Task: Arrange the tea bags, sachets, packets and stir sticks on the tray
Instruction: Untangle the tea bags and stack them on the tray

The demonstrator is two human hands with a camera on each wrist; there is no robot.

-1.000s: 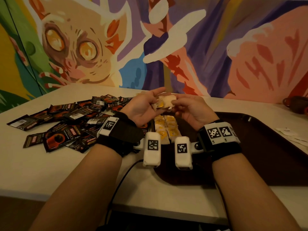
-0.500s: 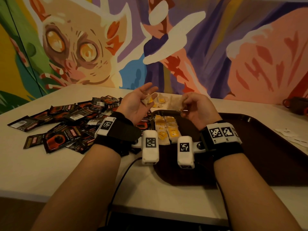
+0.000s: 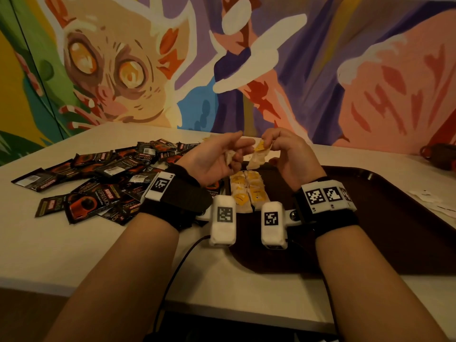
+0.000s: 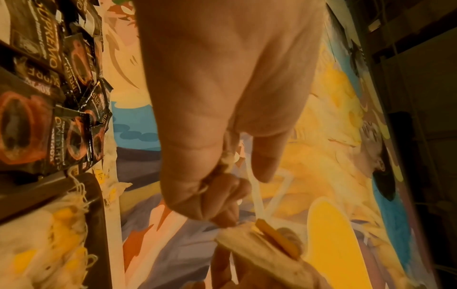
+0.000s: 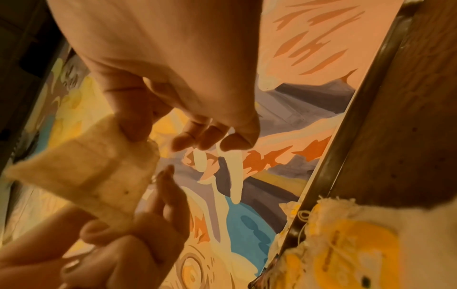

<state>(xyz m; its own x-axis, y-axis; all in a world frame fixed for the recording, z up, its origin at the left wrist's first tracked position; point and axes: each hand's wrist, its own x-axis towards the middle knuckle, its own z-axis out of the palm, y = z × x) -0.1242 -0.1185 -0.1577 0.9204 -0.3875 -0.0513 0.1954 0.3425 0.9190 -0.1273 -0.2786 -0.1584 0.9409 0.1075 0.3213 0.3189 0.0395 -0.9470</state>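
Note:
My left hand is palm up over the tray's far left corner, its fingers curled round a crumpled pale tea bag. Just right of it, my right hand pinches a second tea bag with a yellow tag by its top edge; thumb and finger on this bag show in the right wrist view. Two short rows of yellow-tagged tea bags lie on the dark brown tray. A heap of black coffee sachets lies on the table to the left.
The white table runs to a painted mural wall behind. White paper pieces lie right of the tray, and a dark red object sits at the far right. A cable hangs off the table's front edge.
A second ago both hands held tea bags together between them. They have drawn apart, and now each hand holds one tea bag, a little higher over the tray's corner.

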